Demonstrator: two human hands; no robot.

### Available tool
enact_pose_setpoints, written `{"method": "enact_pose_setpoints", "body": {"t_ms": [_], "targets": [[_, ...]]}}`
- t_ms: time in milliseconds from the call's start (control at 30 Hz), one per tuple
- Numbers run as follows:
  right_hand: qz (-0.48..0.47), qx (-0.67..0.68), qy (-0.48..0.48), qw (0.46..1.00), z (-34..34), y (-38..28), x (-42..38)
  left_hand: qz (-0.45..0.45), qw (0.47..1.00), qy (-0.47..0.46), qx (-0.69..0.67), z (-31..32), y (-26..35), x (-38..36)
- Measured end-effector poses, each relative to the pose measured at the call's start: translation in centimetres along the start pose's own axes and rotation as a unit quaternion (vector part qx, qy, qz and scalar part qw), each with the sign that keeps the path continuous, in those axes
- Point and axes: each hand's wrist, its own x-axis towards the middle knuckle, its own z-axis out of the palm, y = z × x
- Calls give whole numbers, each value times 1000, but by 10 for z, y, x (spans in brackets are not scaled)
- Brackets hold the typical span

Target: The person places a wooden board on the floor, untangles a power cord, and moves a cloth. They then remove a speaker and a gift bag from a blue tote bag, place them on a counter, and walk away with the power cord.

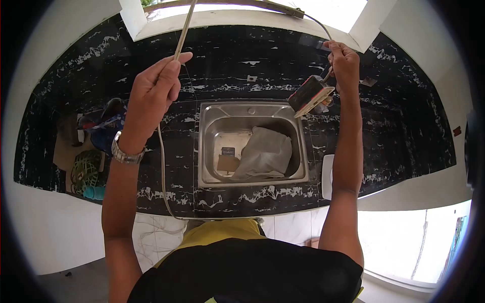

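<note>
My left hand (156, 91), with a metal watch on its wrist, pinches a pale cable (186, 30) that runs up toward the window. A further length of pale cable hangs past that wrist to the counter's front edge. My right hand (344, 63) is closed on another stretch of cable (319, 23) near the window's right side. Just below it hangs a dark box with red edges and a pale board (309, 96), over the sink's back right corner. Whether the two stretches are one cable is out of view.
A steel sink (203, 146) set in the black patterned counter (227, 65) holds a grey cloth or bag (268, 151) and small flat pieces. At the left lie a green basket (86, 171), a teal cylinder (94, 192) and dark blue fabric (103, 134). A white dish (327, 177) is at the right.
</note>
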Motion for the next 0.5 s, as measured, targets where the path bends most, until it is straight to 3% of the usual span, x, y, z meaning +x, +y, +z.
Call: {"method": "enact_pose_setpoints", "body": {"t_ms": [67,133,267,500], "targets": [[-3,10,19,1000,-12,17,31,0,1000,0,1,35,8,65],[19,23,38,999,-23,22,50,56,995,0,88,69,3,132],[17,21,84,996,-39,38,89,93,975,89,184,135,-15,233],[14,-55,93,994,-61,73,142,-29,946,66,316,209,-59,310]]}}
